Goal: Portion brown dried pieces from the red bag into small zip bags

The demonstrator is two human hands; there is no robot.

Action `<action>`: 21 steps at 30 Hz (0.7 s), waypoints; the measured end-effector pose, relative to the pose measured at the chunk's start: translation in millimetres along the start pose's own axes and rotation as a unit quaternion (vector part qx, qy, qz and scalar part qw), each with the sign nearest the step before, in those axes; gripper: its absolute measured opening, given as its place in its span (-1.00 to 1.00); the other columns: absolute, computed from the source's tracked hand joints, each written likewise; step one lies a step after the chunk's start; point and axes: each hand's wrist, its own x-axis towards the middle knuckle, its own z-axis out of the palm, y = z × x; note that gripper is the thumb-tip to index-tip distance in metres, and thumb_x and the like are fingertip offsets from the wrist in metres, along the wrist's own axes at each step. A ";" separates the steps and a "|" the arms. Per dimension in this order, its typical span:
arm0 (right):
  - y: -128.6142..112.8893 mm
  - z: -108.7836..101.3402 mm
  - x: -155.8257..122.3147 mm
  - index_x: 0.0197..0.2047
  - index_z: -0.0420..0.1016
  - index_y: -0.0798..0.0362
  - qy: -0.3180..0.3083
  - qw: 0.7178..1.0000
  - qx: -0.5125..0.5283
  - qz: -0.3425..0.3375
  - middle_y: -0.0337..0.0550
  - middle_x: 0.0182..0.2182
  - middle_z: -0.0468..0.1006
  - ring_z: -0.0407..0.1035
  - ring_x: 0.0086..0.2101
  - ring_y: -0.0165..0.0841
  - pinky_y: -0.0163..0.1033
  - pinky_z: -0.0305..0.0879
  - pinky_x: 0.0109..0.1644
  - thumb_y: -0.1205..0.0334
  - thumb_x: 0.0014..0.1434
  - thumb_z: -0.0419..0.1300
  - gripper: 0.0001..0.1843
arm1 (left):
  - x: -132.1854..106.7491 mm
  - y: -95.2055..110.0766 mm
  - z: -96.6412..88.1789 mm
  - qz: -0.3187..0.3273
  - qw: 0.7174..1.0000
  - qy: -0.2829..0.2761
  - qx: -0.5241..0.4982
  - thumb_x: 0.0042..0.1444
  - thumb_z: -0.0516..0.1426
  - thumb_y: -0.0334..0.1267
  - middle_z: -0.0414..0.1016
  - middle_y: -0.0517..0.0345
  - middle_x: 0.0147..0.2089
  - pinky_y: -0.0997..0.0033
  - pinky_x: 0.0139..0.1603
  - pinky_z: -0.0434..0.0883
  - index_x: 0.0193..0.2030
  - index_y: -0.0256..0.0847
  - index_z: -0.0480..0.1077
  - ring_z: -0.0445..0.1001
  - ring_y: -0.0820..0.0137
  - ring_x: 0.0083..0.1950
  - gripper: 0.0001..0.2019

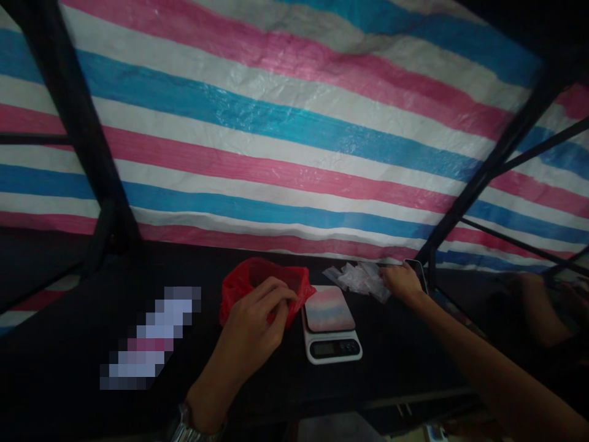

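My left hand [255, 322] reaches over the rim of an open red plastic bag [243, 279] on the dark table [69, 325], fingers curled at the bag's edge. My right hand [401, 281] rests farther right on a pile of small clear plastic bags [356, 276], beside a phone [418, 270] lying near a frame post. Between the two hands stands a white digital kitchen scale [332, 331] with a shiny, bare platform.
A pink, blue and white striped tarp [285, 141] hangs behind the table. Black metal frame bars [73, 116] rise at left and right. A blurred-out patch [151, 337] lies on the table at left. Another person's arm [538, 313] shows at the far right.
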 end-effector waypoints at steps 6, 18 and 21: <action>3.1 -13.2 -2.7 0.18 0.60 0.19 0.043 0.999 -0.006 0.009 0.31 0.00 0.70 0.58 0.05 0.01 0.00 0.22 0.18 0.33 0.48 -0.04 -0.57 | -2.4 3.5 -3.0 0.008 1.000 0.014 -0.005 0.35 0.03 -0.50 0.59 0.11 -0.14 0.38 0.00 0.49 -0.16 -0.14 0.52 0.61 0.37 -0.08 -0.74; 8.0 5.3 13.0 -0.04 0.73 0.14 -0.012 1.000 0.012 0.004 0.21 -0.06 0.75 0.63 -0.03 -0.05 -0.05 0.27 0.11 0.42 0.38 0.10 -0.67 | -7.2 -12.9 -14.7 -0.014 0.999 -0.003 0.031 0.35 0.05 -0.45 0.61 0.15 -0.12 0.39 -0.09 0.49 -0.20 -0.11 0.52 0.63 0.37 -0.11 -0.76; 1.8 -17.6 5.5 0.06 0.69 0.18 0.030 0.999 0.020 0.022 0.26 0.02 0.71 0.61 0.00 0.00 -0.01 0.27 0.12 0.32 0.48 0.01 -0.60 | -3.9 -11.2 -13.9 -0.006 0.999 0.022 0.039 0.37 0.04 -0.45 0.60 0.12 -0.12 0.37 -0.06 0.50 -0.18 -0.12 0.52 0.62 0.36 -0.09 -0.76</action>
